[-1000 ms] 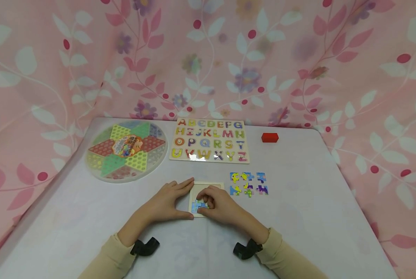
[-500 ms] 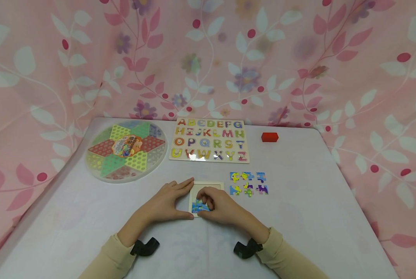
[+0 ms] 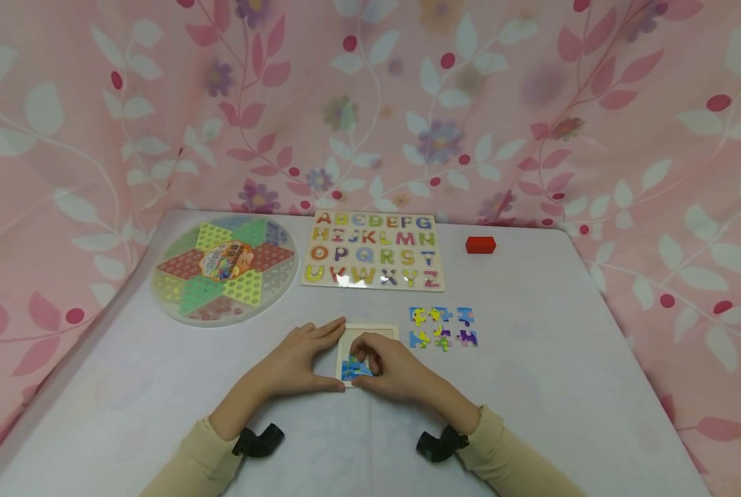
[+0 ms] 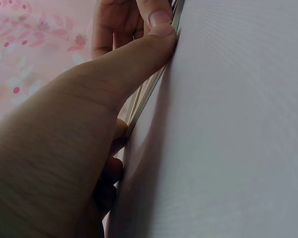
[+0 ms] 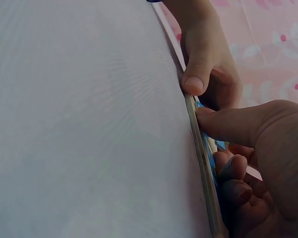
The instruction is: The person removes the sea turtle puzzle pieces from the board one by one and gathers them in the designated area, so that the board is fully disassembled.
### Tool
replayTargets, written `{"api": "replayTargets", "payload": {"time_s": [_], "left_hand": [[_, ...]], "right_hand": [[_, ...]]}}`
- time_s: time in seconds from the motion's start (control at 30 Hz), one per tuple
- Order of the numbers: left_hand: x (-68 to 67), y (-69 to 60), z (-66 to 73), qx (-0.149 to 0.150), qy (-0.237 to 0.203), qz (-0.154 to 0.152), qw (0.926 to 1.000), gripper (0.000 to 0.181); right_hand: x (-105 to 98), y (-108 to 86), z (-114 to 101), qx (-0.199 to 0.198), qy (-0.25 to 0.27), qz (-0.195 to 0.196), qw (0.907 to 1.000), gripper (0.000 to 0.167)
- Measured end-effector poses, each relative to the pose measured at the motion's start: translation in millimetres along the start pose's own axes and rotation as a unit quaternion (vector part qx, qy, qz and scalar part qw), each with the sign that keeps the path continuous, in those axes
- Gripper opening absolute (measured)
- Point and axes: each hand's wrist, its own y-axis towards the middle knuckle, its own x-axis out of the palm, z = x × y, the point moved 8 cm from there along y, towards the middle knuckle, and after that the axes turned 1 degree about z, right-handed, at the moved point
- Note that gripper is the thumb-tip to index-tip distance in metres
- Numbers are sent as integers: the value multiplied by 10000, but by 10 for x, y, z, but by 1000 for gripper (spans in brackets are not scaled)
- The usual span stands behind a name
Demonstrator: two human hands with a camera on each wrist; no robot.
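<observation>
A small wooden puzzle tray (image 3: 395,330) lies in front of me, with blue jigsaw pieces (image 3: 348,371) in its lower left part. My left hand (image 3: 291,359) is spread along the tray's left side. Its straight fingers touch near the far corner and its thumb near the close corner. Over the tray, my right hand (image 3: 391,364) has curled fingers, with thumb and fingertips on a blue puzzle piece (image 5: 212,159). That piece is partly hidden by the fingers. In the right wrist view, the thumb (image 5: 223,124) presses at the tray's near rim.
Several loose puzzle pieces (image 3: 442,328) lie in two rows right of the tray. Behind are an alphabet board (image 3: 373,250), a round Chinese checkers board (image 3: 226,269) and a red block (image 3: 480,245). A floral curtain (image 3: 370,103) hangs past the white table (image 3: 532,386).
Both hands stay nearly in place. The blue pieces under my right fingers have shifted slightly and look deeper blue than a second ago.
</observation>
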Motion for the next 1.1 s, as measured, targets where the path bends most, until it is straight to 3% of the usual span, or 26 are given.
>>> {"api": "replayTargets", "payload": {"time_s": [0.6,1.1], "left_hand": [[2,-5,-1,35,-25,43,10000,108],[-1,-6,4,-8,-22,-2,10000,108]], "right_hand": [[-2,-11,46,1,269,98,9996,37],[10,-3,13,-34,-113,111,9999,24]]}}
